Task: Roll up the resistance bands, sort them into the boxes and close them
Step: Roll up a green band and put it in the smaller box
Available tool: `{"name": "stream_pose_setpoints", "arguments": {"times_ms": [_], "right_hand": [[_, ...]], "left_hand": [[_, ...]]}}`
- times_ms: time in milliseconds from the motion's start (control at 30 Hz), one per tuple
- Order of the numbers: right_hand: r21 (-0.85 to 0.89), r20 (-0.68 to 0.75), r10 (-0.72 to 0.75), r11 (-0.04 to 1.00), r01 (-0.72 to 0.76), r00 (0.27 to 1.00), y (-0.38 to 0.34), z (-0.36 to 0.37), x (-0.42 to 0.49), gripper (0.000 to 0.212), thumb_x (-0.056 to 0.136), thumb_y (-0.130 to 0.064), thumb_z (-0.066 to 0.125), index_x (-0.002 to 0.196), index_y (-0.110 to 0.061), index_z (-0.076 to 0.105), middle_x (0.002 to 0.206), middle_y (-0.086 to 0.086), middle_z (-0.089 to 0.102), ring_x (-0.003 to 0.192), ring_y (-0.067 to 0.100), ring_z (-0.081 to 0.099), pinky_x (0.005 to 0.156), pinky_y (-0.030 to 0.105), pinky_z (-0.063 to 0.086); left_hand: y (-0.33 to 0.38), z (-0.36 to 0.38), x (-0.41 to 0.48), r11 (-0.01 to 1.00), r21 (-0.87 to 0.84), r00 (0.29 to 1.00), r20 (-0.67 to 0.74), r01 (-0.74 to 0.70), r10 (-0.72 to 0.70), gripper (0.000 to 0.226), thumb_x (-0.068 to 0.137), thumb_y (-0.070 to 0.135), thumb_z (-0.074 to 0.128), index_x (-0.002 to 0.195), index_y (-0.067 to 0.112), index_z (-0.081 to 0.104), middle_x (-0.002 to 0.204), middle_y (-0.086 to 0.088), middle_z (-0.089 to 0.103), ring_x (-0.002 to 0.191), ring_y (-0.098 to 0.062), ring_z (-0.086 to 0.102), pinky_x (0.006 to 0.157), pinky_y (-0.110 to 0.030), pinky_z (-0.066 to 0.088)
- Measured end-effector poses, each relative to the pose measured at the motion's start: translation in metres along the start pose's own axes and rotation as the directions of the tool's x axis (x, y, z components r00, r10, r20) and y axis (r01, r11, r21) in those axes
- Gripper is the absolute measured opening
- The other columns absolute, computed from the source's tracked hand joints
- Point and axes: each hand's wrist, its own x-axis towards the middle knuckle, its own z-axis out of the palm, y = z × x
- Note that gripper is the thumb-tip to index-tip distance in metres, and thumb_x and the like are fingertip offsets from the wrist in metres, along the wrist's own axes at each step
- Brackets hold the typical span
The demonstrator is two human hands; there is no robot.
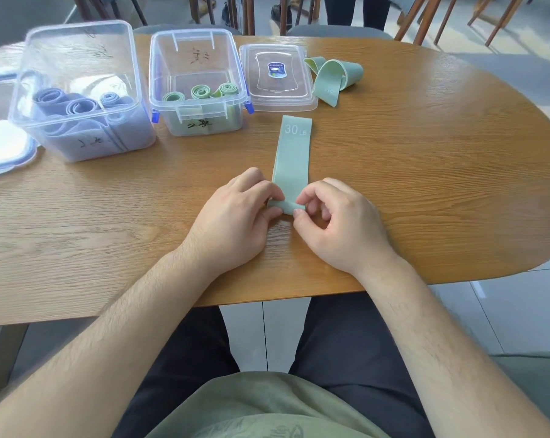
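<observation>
**1 band on the roll, 2 boxes part-filled**

Band in work: 1. The pale-green band lies flat on the tabletop, front centre, with its long axis running away from the person. White "30 LB" print at the far end. The near end is turned over into a small tight roll; the rest is flat with no twist.

Grips: 2, bare hands, both on that roll. The left grip pinches the roll's left end between thumb and forefinger. The right grip pinches the right end the same way, its other fingers curled loosely.

Loose stock: 1 heap of loose bands at the far side, lighter green, looped and folded. Can't tell if it's one band or two.

Boxes: 2, clear plastic, far left.
- The green box, with blue latches, holds 3 green rolls spiral-up and more green under them that I can't count.
- The blue box, just to its left, holds at least 3 lavender-blue rolls with folds beneath.

Lids: 2.
- The labelled lid lies flat between the green box and the heap.
- The second lid is at the left edge, partly out of frame.
</observation>
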Motion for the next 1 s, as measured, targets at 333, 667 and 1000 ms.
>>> {"name": "stream_pose_setpoints", "arguments": {"times_ms": [333,667,1000], "right_hand": [[0.030,-0.030,0.024,0.999,-0.023,0.999,-0.0004,0.0001,0.0019,0.011,0.092,-0.033,0.061,0.101,-0.027,0.059,0.081,-0.013,0.056,0.074,0.006,0.052,0.059,0.026,0.047],[0.031,-0.101,0.008,1.000,-0.005,0.995,0.0018,0.0035,0.0032,0.014,0.099,-0.029,0.058,0.096,-0.023,0.070,0.081,-0.014,0.056,0.069,0.008,0.051,0.057,0.029,0.048],[0.023,-0.080,-0.012,1.000,0.014,0.997,0.0004,0.0014,-0.0015,0.017,0.086,-0.032,0.067,0.100,-0.022,0.067,0.086,-0.014,0.056,0.076,0.007,0.051,0.063,0.036,0.052]], "left_hand": [[-0.0002,0.0028,-0.0002,0.999,-0.022,0.997,-0.066,0.029,-0.031,0.012,0.098,0.023,0.063,0.103,0.013,0.067,0.095,0.000,0.054,0.077,-0.019,0.053,0.070,-0.037,0.051],[-0.0043,0.0048,-0.0004,0.999,-0.002,0.997,-0.060,0.053,-0.053,0.022,0.092,0.024,0.072,0.112,0.013,0.071,0.099,-0.003,0.058,0.084,-0.023,0.059,0.076,-0.037,0.053],[-0.0057,0.0052,-0.0004,1.000,0.022,0.997,-0.073,0.013,-0.012,0.022,0.095,0.027,0.066,0.111,0.013,0.073,0.097,-0.004,0.060,0.083,-0.025,0.058,0.077,-0.040,0.052]]}}
